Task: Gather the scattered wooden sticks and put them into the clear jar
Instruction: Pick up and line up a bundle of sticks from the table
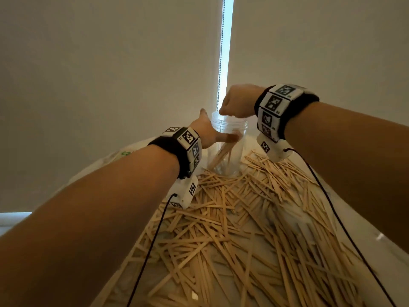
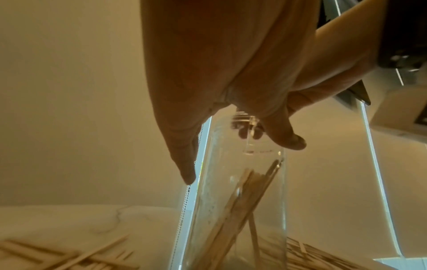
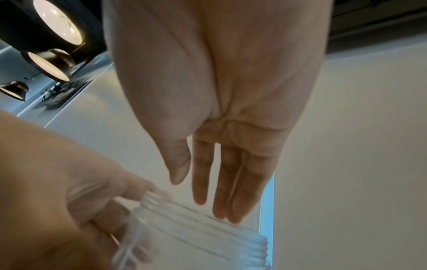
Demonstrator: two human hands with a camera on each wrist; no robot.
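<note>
The clear jar (image 1: 240, 151) stands upright at the far side of the table, with a few wooden sticks (image 1: 223, 154) leaning inside it. My left hand (image 1: 212, 131) grips the jar just below its threaded neck, thumb across the front. In the left wrist view the jar (image 2: 221, 173) and the sticks in it (image 2: 240, 210) sit between my thumb and fingers. My right hand (image 1: 228, 109) hovers over the jar's mouth. In the right wrist view its fingers (image 3: 201, 195) point straight down at the rim (image 3: 196, 230) and hold nothing. A thick pile of scattered sticks (image 1: 232, 218) covers the table in front.
The white marble table (image 1: 376, 251) ends close behind the jar, against a pale roller blind with a bead chain (image 1: 221, 63). Black cables (image 1: 152, 240) trail from both wrist cameras over the sticks.
</note>
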